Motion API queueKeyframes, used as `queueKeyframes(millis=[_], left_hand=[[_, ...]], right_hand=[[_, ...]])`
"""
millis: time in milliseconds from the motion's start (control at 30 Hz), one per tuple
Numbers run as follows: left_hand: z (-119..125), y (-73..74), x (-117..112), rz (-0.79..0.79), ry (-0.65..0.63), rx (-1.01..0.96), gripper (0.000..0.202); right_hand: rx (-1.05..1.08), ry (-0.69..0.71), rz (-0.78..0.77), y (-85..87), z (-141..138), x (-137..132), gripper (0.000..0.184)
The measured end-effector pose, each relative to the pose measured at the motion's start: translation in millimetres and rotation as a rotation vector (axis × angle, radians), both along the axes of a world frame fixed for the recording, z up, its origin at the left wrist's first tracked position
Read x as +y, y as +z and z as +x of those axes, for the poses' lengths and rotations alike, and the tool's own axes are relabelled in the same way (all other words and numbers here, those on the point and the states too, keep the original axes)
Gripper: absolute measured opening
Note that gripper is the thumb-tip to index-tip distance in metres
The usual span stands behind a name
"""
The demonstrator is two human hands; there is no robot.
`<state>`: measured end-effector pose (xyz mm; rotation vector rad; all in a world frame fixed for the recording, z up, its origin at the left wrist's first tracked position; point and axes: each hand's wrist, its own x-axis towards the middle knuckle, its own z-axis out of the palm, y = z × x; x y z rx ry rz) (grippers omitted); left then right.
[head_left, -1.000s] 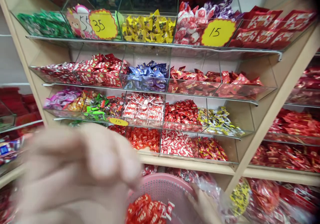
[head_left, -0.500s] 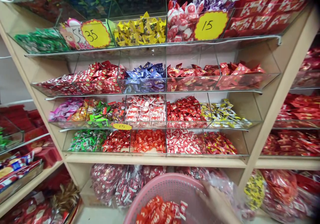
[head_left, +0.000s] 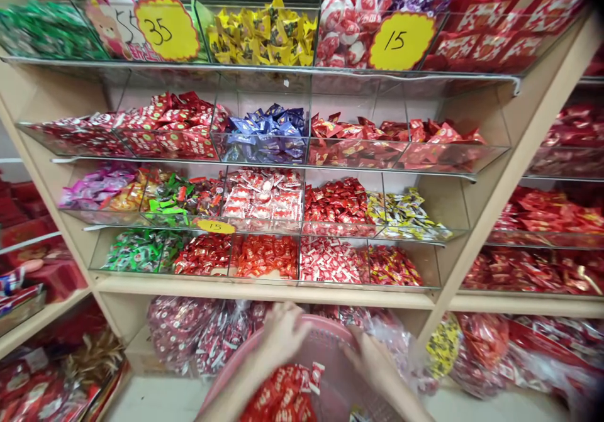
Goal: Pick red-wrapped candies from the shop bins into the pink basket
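Note:
A pink perforated plastic basket [head_left: 325, 326] stands low in front of the shelves, with red wrapped sweets [head_left: 283, 394] heaped in its left part. My left hand [head_left: 282, 335] is closed over the far left rim, its thumb on the inner side. On the right rim, my right hand [head_left: 370, 359] grips the basket, slightly blurred, with fingers reaching inside the wall. Beyond the basket, the lowest clear bin row holds orange-red sweets [head_left: 267, 255], pink-and-white sweets [head_left: 330, 260] and green-wrapped sweets [head_left: 134, 250].
Wooden shelving [head_left: 264, 288] carries tiers of clear bins filled with wrapped sweets. Yellow price tags [head_left: 167, 29] hang on the upper front. Beneath the bottom shelf lie stuffed plastic bags [head_left: 177, 331] and a cardboard box [head_left: 146, 349]. Another shelf section [head_left: 528, 307] adjoins on the right.
My left hand has come into view and taken hold of the basket's far left rim. The basket and my right hand have shifted left in the picture as the view moved.

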<state>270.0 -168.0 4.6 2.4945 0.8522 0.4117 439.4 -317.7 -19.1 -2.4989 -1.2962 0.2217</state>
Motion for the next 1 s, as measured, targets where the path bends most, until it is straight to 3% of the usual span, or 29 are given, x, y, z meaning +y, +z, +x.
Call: queueKeyframes(millis=[133, 233, 433, 533, 633, 800, 1000], left_hand=[[-21, -8.2, 25, -0.014, 0.175, 0.16, 0.058], [-25, -15.6, 31, 0.04, 0.237, 0.198, 0.063], [-17, -19.5, 28, 0.09, 0.244, 0.228, 0.066], [-18, -22.7, 30, 0.09, 0.246, 0.216, 0.066], [-21, -25.7, 32, 0.096, 0.25, 0.212, 0.067], [-21, -24.6, 31, 0.098, 0.254, 0.218, 0.068], [-20, -22.6, 29, 0.092, 0.253, 0.218, 0.066]], right_hand=[[0.017, 0.011, 0.006, 2.8, -4, 9, 0.041], [0.033, 0.058, 0.024, 10.4, 4, 23, 0.034], [-0.221, -0.128, 0.285, 57.8, 49, 70, 0.026], [-0.307, -0.223, 0.245, 70.9, 69, 92, 0.025], [-0.32, -0.239, 0.152, 70.6, 81, 104, 0.024], [-0.292, -0.227, 0.099, 67.2, 89, 106, 0.025], [-0.307, -0.234, 0.249, 78.2, 86, 84, 0.03]])
